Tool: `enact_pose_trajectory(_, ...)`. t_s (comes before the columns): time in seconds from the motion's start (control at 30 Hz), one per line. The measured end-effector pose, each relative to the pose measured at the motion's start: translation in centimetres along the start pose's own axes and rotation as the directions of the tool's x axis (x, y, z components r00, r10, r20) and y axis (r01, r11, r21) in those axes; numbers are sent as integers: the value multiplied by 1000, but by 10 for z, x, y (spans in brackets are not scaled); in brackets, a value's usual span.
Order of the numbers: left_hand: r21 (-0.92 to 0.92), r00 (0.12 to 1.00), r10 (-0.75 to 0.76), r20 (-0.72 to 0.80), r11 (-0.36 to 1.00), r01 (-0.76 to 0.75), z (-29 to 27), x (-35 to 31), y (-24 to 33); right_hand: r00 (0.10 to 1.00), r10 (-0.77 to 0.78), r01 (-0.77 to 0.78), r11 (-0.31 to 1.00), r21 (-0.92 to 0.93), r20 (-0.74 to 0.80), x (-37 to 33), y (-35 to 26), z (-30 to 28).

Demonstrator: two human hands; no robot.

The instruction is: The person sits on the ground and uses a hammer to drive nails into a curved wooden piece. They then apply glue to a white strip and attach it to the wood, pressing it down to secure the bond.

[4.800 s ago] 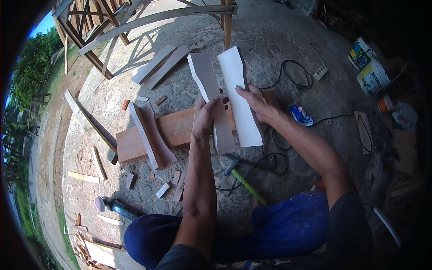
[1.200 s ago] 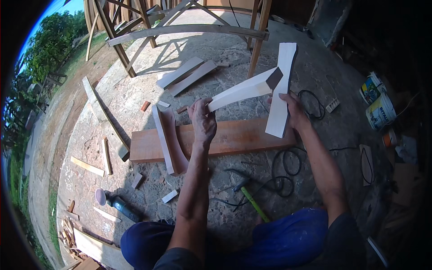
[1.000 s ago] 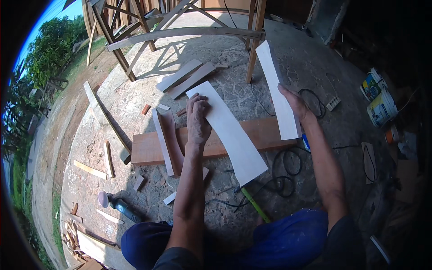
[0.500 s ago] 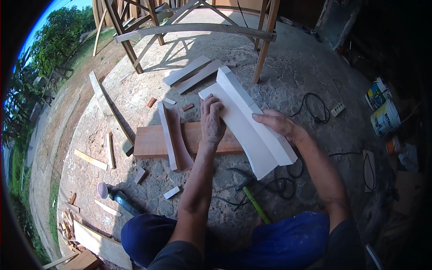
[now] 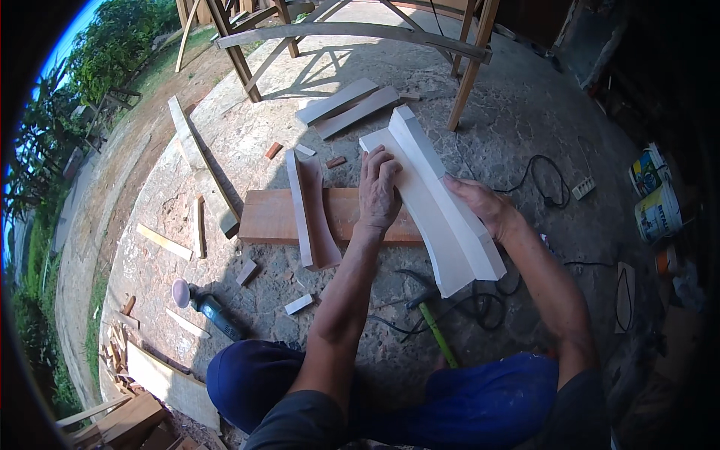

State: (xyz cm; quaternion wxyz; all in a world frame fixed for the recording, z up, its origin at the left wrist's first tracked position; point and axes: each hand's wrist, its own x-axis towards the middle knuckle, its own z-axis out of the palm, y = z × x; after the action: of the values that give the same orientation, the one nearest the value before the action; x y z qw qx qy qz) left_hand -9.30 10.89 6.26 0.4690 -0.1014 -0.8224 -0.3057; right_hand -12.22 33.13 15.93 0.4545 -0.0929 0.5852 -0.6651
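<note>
A pale wooden piece [image 5: 429, 202], with a curved edge and two faces meeting at an angle, is held up in front of me. My left hand [image 5: 380, 187] is closed on its left edge, fingers bent over the upper face. On the opposite side, my right hand [image 5: 480, 206] grips the right edge, with the thumb lying along the top. Below, a similar angled wooden piece [image 5: 306, 214] rests across a thick reddish-brown plank [image 5: 266, 216] on the ground. The held piece hides part of that plank.
Near my knees lie a hammer [image 5: 435, 330] with a green handle and an angle grinder [image 5: 217, 313]. Black cable [image 5: 487, 309] loops on the concrete. Two boards [image 5: 356, 111] lie farther off, before a wooden trestle [image 5: 352, 30]. Buckets [image 5: 656, 206] stand right; scrap wood [image 5: 124, 360] lies left.
The view has swung slightly, so the ground and objects sit farther right. Both hands keep hold of the pale wooden piece, which has barely changed its tilt.
</note>
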Motion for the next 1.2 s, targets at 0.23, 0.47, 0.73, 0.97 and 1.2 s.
enact_pose_trajectory(0.23,25,998,14,61,1000,-15,1,0,4,977,-52,-47,895,-443,-209,2,2,15)
enact_pose_trajectory(0.47,-70,992,-29,121,997,38,3,-4,6,990,-113,93,976,-198,-90,15,17,-1)
enact_pose_trajectory(0.73,131,909,-378,178,924,359,-30,3,-17,962,-152,138,987,-76,-225,25,31,-14)
enact_pose_trajectory(0.97,398,602,-798,33,563,724,-112,-42,-117,879,-278,305,952,9,-387,45,56,-53)
enact_pose_trajectory(1.2,466,394,-910,127,405,786,-107,-71,-119,802,-441,478,879,-10,-403,48,44,-60)
